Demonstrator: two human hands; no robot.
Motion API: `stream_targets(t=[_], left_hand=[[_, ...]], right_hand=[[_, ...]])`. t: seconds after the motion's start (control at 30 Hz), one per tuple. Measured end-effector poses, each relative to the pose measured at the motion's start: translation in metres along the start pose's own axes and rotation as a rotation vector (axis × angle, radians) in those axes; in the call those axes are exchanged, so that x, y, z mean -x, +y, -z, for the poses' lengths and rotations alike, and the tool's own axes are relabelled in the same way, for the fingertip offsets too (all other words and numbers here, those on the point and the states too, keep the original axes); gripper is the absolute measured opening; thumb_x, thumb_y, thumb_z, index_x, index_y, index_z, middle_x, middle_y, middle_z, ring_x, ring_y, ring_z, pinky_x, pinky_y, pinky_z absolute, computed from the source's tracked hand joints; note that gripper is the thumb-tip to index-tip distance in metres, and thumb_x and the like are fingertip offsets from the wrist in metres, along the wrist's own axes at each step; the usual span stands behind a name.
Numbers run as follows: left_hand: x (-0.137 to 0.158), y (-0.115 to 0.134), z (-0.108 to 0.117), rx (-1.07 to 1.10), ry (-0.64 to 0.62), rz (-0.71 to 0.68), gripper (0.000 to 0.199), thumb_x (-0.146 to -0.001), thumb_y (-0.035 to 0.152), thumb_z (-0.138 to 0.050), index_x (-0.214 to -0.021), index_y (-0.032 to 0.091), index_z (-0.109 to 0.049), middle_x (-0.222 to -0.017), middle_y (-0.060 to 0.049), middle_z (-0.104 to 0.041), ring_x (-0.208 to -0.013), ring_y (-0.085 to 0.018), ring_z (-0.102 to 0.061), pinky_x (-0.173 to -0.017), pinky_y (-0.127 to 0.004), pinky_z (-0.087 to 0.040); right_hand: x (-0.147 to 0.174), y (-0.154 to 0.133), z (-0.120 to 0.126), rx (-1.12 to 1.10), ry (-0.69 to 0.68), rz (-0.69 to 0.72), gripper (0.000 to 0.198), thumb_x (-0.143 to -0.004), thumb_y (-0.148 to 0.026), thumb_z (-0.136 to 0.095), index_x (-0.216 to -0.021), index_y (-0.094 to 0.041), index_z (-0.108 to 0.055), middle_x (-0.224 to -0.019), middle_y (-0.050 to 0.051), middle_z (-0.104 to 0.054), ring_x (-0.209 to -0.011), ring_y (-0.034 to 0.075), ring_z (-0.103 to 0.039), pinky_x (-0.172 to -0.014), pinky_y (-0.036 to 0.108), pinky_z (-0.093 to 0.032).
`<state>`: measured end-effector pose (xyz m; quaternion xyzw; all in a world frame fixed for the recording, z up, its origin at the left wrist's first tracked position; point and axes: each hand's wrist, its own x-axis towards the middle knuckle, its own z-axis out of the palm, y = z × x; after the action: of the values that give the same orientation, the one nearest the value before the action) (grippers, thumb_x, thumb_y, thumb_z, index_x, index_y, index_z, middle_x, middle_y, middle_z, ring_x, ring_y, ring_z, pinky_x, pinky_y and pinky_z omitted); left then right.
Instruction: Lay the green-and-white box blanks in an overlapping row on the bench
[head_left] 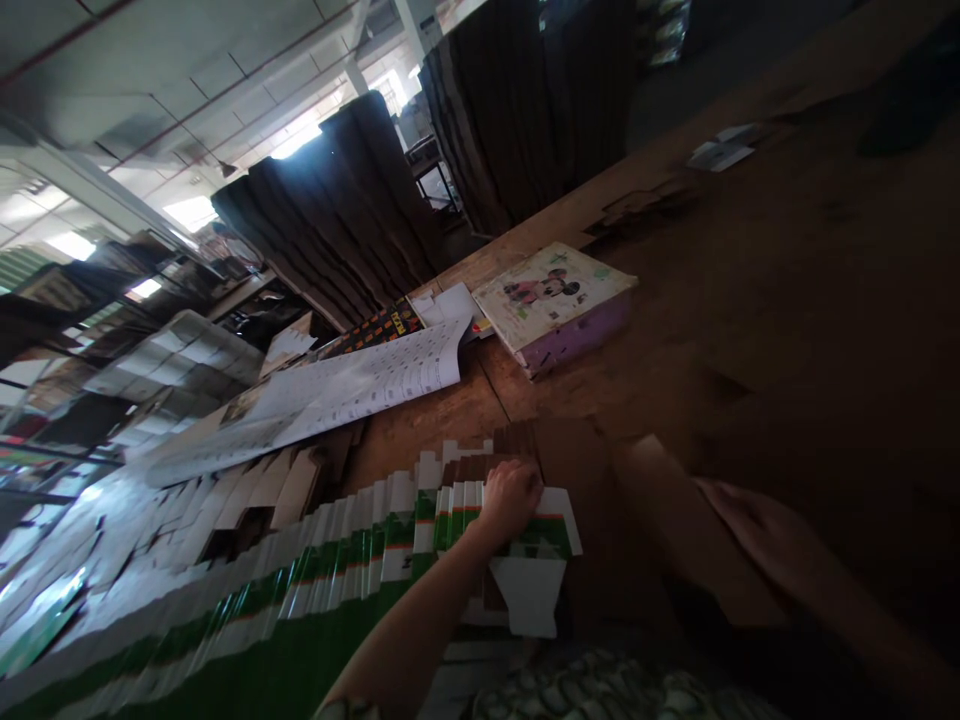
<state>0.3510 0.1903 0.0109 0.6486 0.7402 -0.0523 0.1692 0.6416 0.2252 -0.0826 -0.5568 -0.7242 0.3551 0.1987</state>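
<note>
My left hand (pixel 512 497) lies on the near end of a long row of flat-folded green and white cartons (pixel 352 540). Its fingers curl over the top of a green and white carton (pixel 551 540), whose white flap (pixel 531 592) hangs toward me. To the right, my right hand (pixel 757 530) grips the edge of a flat brown cardboard piece (pixel 694 535), which is tilted and slightly blurred. Its fingertips are partly hidden in shadow. Brown cardboard (pixel 574 460) shows between the two hands.
A box with a cartoon mouse (pixel 555 290) sits on the brown table (pixel 420 430) beyond my hands. Large printed sheets (pixel 367 375) lie left of it. Tall dark stacks (pixel 337 200) stand behind the table. Wrapped white bundles (pixel 180 360) are at the far left.
</note>
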Motion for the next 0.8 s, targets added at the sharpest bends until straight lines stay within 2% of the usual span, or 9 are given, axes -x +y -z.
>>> stream_targets(t=[0.07,0.13,0.23,0.33,0.53,0.63,0.67,0.73,0.8], left_hand=[[0.0,0.0,-0.002,0.011,0.004,0.049,0.013,-0.087,0.023,-0.054,-0.085,0.023,-0.067,-0.095,-0.002,-0.067,-0.098,-0.02,-0.057,-0.081,-0.031,-0.04],[0.0,0.0,-0.006,0.02,0.023,0.085,0.012,-0.086,0.024,-0.056,-0.084,0.024,-0.068,-0.095,0.0,-0.068,-0.098,-0.021,-0.056,-0.082,-0.032,-0.039],[0.0,0.002,-0.01,0.017,0.041,0.115,0.012,-0.085,0.025,-0.057,-0.081,0.025,-0.068,-0.093,0.0,-0.069,-0.097,-0.02,-0.056,-0.083,-0.033,-0.039],[0.001,0.003,-0.01,0.006,0.044,0.11,0.012,-0.086,0.027,-0.057,-0.08,0.025,-0.068,-0.093,0.001,-0.068,-0.097,-0.02,-0.056,-0.084,-0.034,-0.038],[0.002,0.003,-0.01,-0.032,0.03,0.082,0.014,-0.088,0.028,-0.055,-0.081,0.024,-0.066,-0.095,0.0,-0.066,-0.099,-0.021,-0.054,-0.085,-0.035,-0.037],[0.005,0.004,-0.011,-0.044,0.039,0.058,0.012,-0.088,0.029,-0.054,-0.093,0.025,-0.064,-0.101,-0.001,-0.065,-0.102,-0.021,-0.053,-0.086,-0.036,-0.037],[0.006,0.005,-0.011,-0.044,0.055,0.043,0.017,-0.087,0.033,-0.056,-0.101,0.026,-0.062,-0.105,-0.001,-0.063,-0.104,-0.022,-0.052,-0.088,-0.037,-0.037],[0.008,0.008,-0.013,-0.052,0.079,-0.016,0.043,-0.082,0.043,-0.062,-0.121,0.028,-0.053,-0.118,-0.004,-0.058,-0.11,-0.025,-0.049,-0.092,-0.041,-0.036],[0.01,0.011,-0.014,-0.079,0.068,-0.087,0.064,-0.076,0.051,-0.066,-0.132,0.029,-0.044,-0.131,-0.007,-0.049,-0.117,-0.028,-0.044,-0.098,-0.047,-0.032]], right_hand=[[-0.001,-0.027,-0.026,-0.098,-0.104,0.13,0.064,-0.095,-0.052,-0.013,-0.124,-0.024,-0.062,-0.12,0.01,-0.067,-0.116,0.025,-0.059,-0.094,0.04,-0.05],[0.006,-0.047,-0.061,-0.076,-0.176,0.205,0.062,-0.093,-0.056,-0.02,-0.131,-0.025,-0.057,-0.139,0.011,-0.053,-0.131,0.029,-0.044,-0.102,0.047,-0.042],[0.022,-0.055,-0.105,0.099,-0.157,0.233,0.06,-0.09,-0.058,-0.03,-0.138,-0.026,-0.049,-0.151,0.012,-0.036,-0.14,0.037,-0.022,-0.105,0.059,-0.032],[0.031,-0.049,-0.124,0.173,-0.103,0.28,0.056,-0.091,-0.055,-0.034,-0.141,-0.032,-0.042,-0.155,0.009,-0.027,-0.142,0.037,-0.014,-0.106,0.062,-0.027],[0.032,-0.046,-0.126,0.23,-0.031,0.314,0.055,-0.089,-0.055,-0.04,-0.139,-0.032,-0.046,-0.154,0.012,-0.03,-0.14,0.04,-0.02,-0.103,0.061,-0.03],[0.032,-0.056,-0.12,0.263,-0.024,0.313,0.055,-0.087,-0.055,-0.045,-0.139,-0.035,-0.046,-0.151,0.011,-0.036,-0.138,0.038,-0.027,-0.104,0.059,-0.03],[0.031,-0.06,-0.116,0.278,-0.034,0.302,0.057,-0.086,-0.056,-0.047,-0.138,-0.034,-0.047,-0.149,0.012,-0.039,-0.137,0.039,-0.031,-0.104,0.059,-0.03],[0.023,-0.066,-0.103,0.293,-0.092,0.282,0.058,-0.085,-0.057,-0.048,-0.137,-0.031,-0.049,-0.144,0.014,-0.046,-0.131,0.038,-0.041,-0.102,0.058,-0.034],[0.013,-0.064,-0.086,0.281,-0.17,0.295,0.056,-0.086,-0.056,-0.046,-0.133,-0.028,-0.054,-0.137,0.014,-0.054,-0.123,0.035,-0.051,-0.098,0.053,-0.041]])
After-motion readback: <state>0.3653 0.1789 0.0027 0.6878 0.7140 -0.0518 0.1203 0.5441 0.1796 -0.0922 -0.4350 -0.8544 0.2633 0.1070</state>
